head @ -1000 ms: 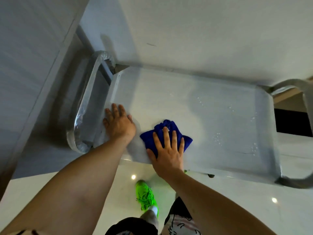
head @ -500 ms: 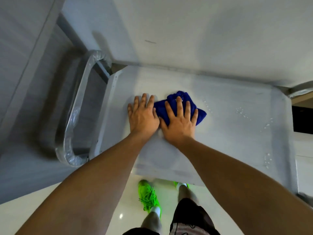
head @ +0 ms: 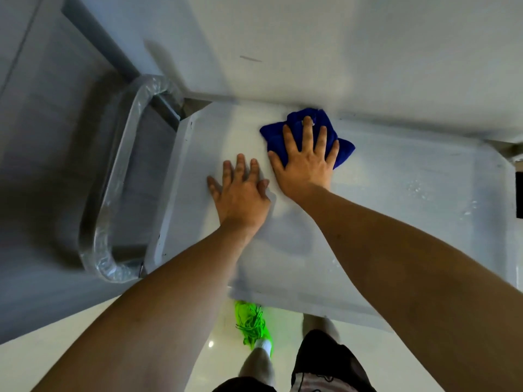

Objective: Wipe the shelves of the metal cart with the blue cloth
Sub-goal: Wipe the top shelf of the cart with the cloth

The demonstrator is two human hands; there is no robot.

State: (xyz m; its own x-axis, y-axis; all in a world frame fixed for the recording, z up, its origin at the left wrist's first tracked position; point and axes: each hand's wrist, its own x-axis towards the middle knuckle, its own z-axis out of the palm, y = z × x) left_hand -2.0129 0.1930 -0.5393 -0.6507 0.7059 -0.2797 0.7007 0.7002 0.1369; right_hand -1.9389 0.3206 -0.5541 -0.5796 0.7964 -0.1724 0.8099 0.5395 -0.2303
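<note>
Two bare hands are laid flat on the pale top shelf of the metal cart (head: 396, 222), which is hemmed in by a white wall (head: 368, 52) on the far side. A plastic-wrapped curved handle (head: 113, 199) is seen at left. Water droplets (head: 416, 190) are scattered at right. The left hand (head: 240, 193) is spread, empty, on bare metal. The right hand (head: 307, 159), fingers splayed, is pressed onto the crumpled blue cloth (head: 297, 128) by the far edge.

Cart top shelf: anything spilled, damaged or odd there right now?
Water droplets sit unwiped on the right part of the top shelf, away from the blue cloth under the right hand. The handle is wrapped in clear plastic film. Left hand rests flat, bare. No damage visible.
</note>
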